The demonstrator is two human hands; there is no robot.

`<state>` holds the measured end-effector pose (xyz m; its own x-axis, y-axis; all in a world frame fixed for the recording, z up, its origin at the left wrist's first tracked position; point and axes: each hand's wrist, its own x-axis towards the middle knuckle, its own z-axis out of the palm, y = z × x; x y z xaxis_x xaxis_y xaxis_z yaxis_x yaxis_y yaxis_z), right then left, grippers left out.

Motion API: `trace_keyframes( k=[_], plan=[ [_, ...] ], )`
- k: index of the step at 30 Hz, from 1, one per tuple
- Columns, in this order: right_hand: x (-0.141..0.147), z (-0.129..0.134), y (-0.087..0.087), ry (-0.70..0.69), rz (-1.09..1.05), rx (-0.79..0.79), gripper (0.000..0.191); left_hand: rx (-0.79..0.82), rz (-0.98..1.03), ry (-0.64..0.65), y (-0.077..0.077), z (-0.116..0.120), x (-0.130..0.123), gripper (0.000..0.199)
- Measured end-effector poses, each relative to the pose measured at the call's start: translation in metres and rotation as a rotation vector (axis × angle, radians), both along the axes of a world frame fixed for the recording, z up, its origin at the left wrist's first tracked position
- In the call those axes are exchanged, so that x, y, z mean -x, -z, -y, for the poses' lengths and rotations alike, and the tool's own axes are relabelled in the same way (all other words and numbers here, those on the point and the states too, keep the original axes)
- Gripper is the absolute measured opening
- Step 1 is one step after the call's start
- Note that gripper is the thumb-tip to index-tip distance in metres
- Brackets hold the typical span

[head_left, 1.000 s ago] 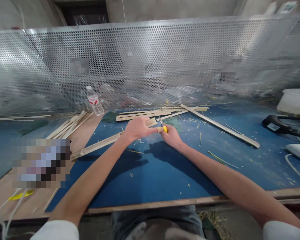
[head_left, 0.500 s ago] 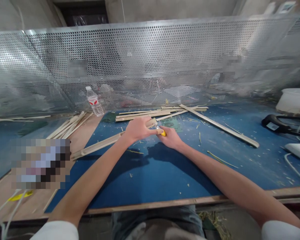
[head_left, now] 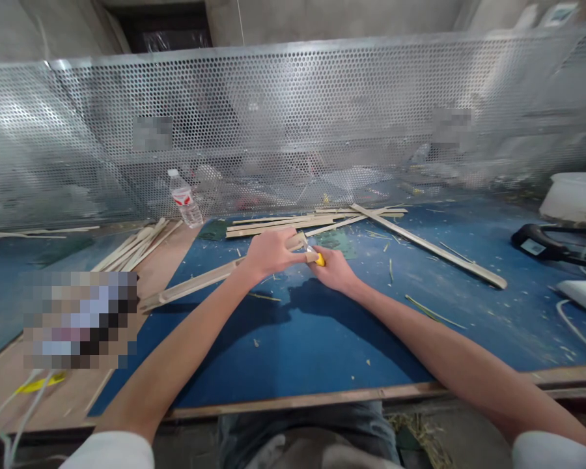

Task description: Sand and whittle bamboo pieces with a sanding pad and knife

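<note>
My left hand is closed around a long, split bamboo strip, which runs down-left from it across the blue work board. My right hand grips a yellow-handled utility knife. The handle is mostly hidden in my fingers. Its small pale blade sits at the strip's far end, right beside my left fingers. The two hands nearly touch there, and I cannot tell exactly how the blade meets the bamboo.
Loose bamboo laths and a long lath lie beyond my hands, among scattered shavings. A plastic water bottle stands by a perforated metal screen. A stack of strips lies left; a white tub and black object lie right.
The knife has tipped down from a raised blade to lie lower against the strip's end. My hands have drawn slightly closer together.
</note>
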<state>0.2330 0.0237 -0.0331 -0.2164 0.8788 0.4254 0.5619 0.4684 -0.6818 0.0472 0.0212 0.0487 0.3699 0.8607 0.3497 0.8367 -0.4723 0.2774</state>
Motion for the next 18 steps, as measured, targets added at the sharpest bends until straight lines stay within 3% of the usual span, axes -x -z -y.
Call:
trace_keyframes(
  k=[18],
  plan=[
    [0.0051, -0.0047, 0.0052, -0.031, -0.069, 0.051, 0.021, -0.030, -0.005, -0.055, 0.0014, 0.0001, -0.0024, 0.051]
  ],
)
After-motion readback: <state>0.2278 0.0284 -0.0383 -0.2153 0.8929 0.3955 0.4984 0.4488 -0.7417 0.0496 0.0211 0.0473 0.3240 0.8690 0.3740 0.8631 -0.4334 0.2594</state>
